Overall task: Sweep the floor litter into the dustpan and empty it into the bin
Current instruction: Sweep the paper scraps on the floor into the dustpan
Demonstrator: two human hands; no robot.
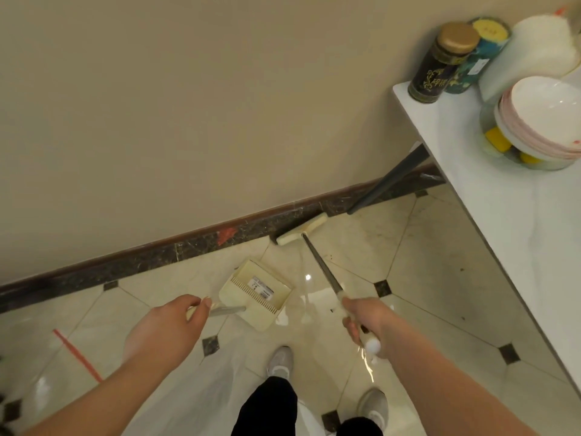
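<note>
Two tools are being worked at once, one in each hand. The right hand (361, 322) is wrapping all its fingers shut around the upper end of the broom handle (320, 272), just below its white cap, so the long shaft is reaching well away from the grip to the broom head (301, 229), which is lying along the dark skirting (141, 256) near the table leg (386, 180) — likely placed there to draw dirt out of the edge. The left hand (176, 322) is closing thumb and fingers on the dustpan's handle, keeping the dustpan (256, 292) just ahead of the grip; I cannot tell whether its lip is touching the tiled floor (424, 278). Its mouth seems to be facing away from the person, toward the skirting. Litter is hard to make out — only a few small dark specks on the tiles beyond the right hand, between the broom shaft and the white table (503, 199). No bin is showing, so emptying is, by my judgement, some way off.
</note>
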